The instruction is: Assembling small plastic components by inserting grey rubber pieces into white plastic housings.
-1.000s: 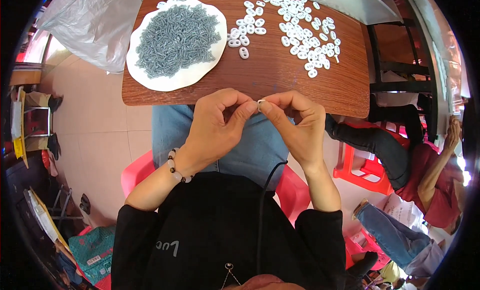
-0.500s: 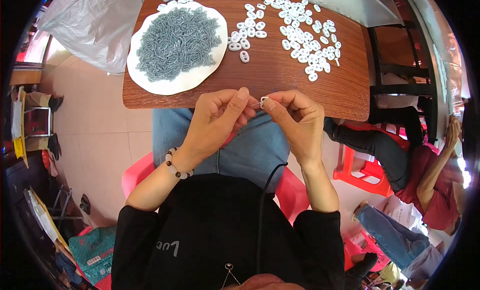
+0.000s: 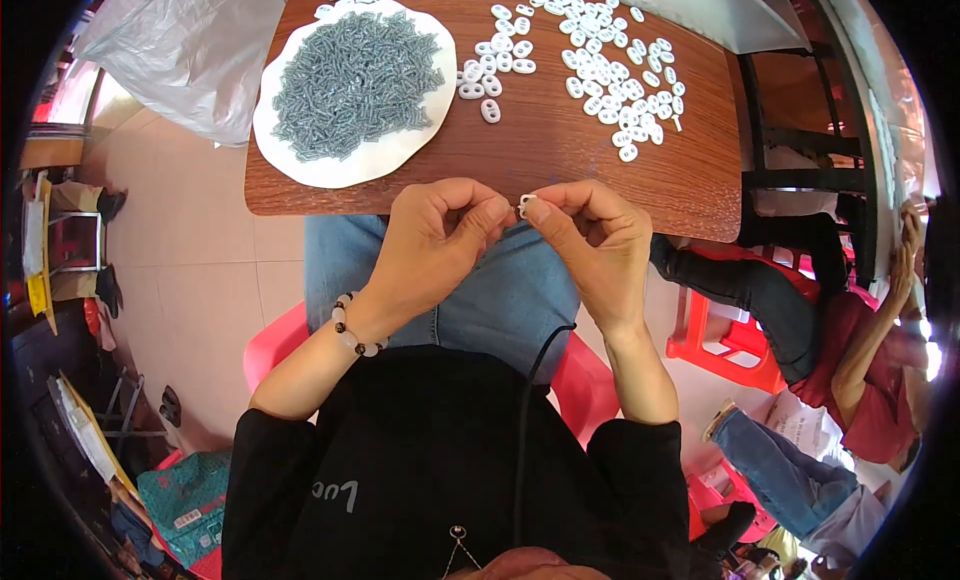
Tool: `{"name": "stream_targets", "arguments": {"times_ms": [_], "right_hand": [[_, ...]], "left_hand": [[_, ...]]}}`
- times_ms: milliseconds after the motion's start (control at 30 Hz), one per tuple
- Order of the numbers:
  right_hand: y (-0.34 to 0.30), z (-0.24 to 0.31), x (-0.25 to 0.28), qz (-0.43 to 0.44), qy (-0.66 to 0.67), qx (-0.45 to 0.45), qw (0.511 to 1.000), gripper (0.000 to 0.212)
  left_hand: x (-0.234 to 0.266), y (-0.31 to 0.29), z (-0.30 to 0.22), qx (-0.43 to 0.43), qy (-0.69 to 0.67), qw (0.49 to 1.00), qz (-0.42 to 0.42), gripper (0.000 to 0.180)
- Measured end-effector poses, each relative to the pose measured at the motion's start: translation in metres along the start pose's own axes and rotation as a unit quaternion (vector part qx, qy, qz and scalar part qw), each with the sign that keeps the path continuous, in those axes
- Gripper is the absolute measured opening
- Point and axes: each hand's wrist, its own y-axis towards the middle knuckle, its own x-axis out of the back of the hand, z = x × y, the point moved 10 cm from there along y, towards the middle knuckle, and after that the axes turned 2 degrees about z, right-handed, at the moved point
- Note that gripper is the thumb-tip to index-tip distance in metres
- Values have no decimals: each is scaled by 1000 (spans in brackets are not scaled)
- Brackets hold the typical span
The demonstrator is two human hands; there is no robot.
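Near the centre of the frame, just off the lower edge of the brown table (image 3: 680,185), we see both bare hands brought close together. The right hand (image 3: 600,245) has its thumb pressed to its forefinger, pinching a small white piece (image 3: 525,205) whose edge shows at the fingertips. The left hand (image 3: 435,240) sits just to the left, thumb and forefinger closed together; we cannot tell whether a thin strand lies between those tips, as they are too small and partly hidden.

At the upper left of the table we find a white plate (image 3: 322,172) with a wavy rim, heaped with grey tubular beads (image 3: 355,85). To the right of it, a smaller cluster of two-holed white ovals (image 3: 523,67) lies at the top centre, and a larger spread (image 3: 608,116) covers the upper right. A clear plastic bag (image 3: 180,60) hangs at the upper left of the frame. On the left wrist we notice a beaded bracelet (image 3: 345,330); a red stool (image 3: 690,350) stands at the middle right.
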Motion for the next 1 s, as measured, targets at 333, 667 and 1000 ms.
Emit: {"name": "stream_targets", "arguments": {"times_ms": [333,667,1000], "right_hand": [[-3,5,-5,13,-21,8,1000,10],[-3,8,-3,4,-83,29,996,9],[-5,-1,-5,5,-18,21,1000,10]], "left_hand": [[0,-1,-2,-2,35,999,-1,21],[0,-5,-32,-135,182,974,-21,16],[-1,-5,-36,-158,184,970,-28,16]]}}
